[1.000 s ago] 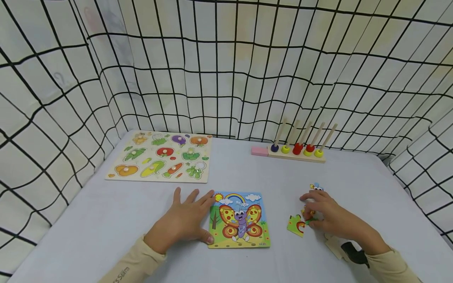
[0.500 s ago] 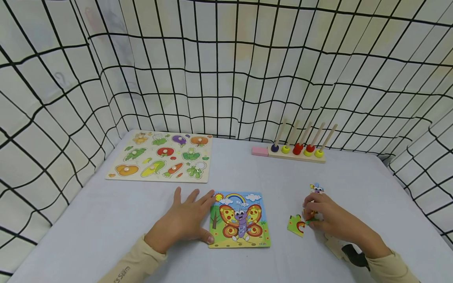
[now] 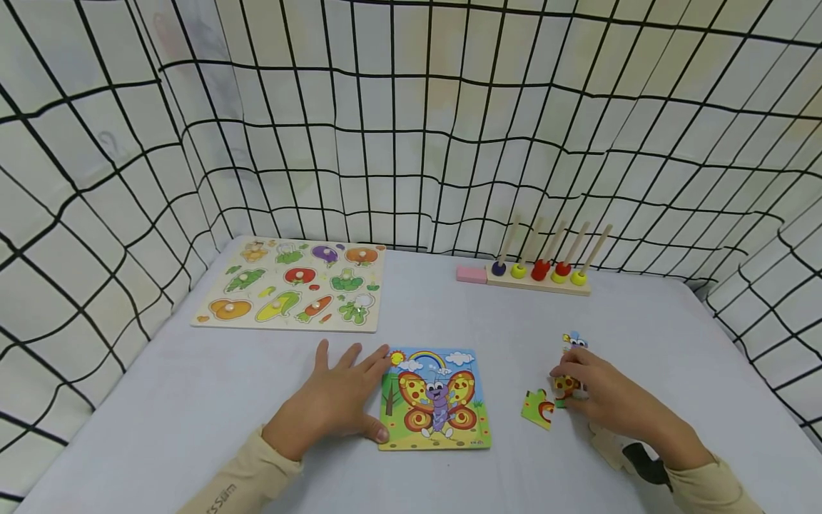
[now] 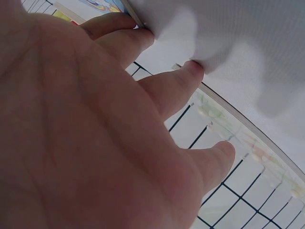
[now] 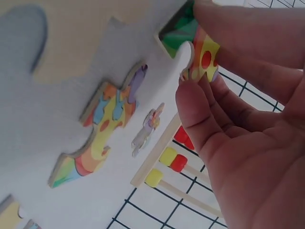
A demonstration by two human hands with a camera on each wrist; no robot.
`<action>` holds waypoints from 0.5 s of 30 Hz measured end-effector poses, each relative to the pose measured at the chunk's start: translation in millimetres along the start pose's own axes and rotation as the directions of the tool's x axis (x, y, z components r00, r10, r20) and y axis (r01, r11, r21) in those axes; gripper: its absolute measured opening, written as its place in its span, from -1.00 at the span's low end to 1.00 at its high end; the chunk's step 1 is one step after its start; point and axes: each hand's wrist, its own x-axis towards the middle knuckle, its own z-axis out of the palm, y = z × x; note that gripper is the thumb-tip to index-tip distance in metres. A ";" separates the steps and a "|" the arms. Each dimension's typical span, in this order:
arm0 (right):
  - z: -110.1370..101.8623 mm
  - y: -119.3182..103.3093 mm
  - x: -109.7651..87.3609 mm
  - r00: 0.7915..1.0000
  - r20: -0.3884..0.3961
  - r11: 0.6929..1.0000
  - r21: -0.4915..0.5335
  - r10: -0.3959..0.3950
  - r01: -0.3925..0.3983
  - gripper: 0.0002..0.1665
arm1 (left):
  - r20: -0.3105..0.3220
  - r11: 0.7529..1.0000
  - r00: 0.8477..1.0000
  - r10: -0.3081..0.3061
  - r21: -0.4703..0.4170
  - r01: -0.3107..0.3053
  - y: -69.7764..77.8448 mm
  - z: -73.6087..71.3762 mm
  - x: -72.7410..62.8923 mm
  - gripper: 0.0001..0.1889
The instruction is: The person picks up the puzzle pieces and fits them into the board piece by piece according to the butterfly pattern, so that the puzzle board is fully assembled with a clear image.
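Observation:
My left hand (image 3: 340,400) lies with spread fingers on the cloth, thumb and index finger at the left edge of a square butterfly puzzle (image 3: 443,400). In the left wrist view its palm (image 4: 95,129) fills much of the frame. To the right of the puzzle, my right hand (image 3: 613,396) pinches a puzzle piece (image 3: 565,387) between thumb and fingers. This piece is yellow with red dots and has a green end (image 5: 178,33). A green piece with a red curve (image 3: 537,410) lies just left of it. Beyond the fingers shows a blue-eyed piece (image 3: 574,341).
Beneath the right wrist is a beige piece with a black patch (image 3: 606,450). A vegetable peg board (image 3: 257,314) lies at the back left. Toward the back right stands a bead stacker with upright pegs (image 3: 538,283). Black netting (image 3: 411,171) encloses the table (image 3: 443,485).
The right hand's fingers have closed in on the spotted piece and drawn slightly right, so more of its face shows. The left hand and butterfly puzzle stay put.

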 end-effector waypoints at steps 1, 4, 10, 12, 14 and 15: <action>-0.8 0.7 0.3 1.000 -0.009 1.000 -0.002 -0.018 0.018 -0.62 | 0.000 1.000 1.000 0.000 0.001 0.000 0.1 -0.1 0.0 0.16; -4.4 2.1 1.0 0.998 -0.023 0.998 -0.014 -0.054 0.054 -0.69 | 0.000 1.000 1.000 -0.001 0.001 0.001 0.4 -0.3 0.2 0.16; -16.4 2.8 2.1 0.998 0.043 0.998 0.032 -0.052 0.051 -0.75 | 0.001 1.000 1.000 -0.001 0.006 0.001 0.7 -0.3 0.0 0.16; -21.0 0.9 1.4 0.997 0.065 0.997 0.070 -0.044 0.040 -0.74 | -0.001 1.000 1.000 0.000 0.007 0.000 0.9 -0.5 -0.3 0.16; -24.9 0.0 0.0 0.996 0.077 0.993 0.112 -0.051 0.042 -0.74 | 0.000 1.000 1.000 -0.001 0.005 0.001 1.2 -0.9 -0.5 0.16; -26.4 -0.5 -0.5 0.995 0.076 0.991 0.126 -0.057 0.048 -0.74 | 0.000 1.000 1.000 -0.001 0.005 0.001 1.3 -1.1 -0.5 0.15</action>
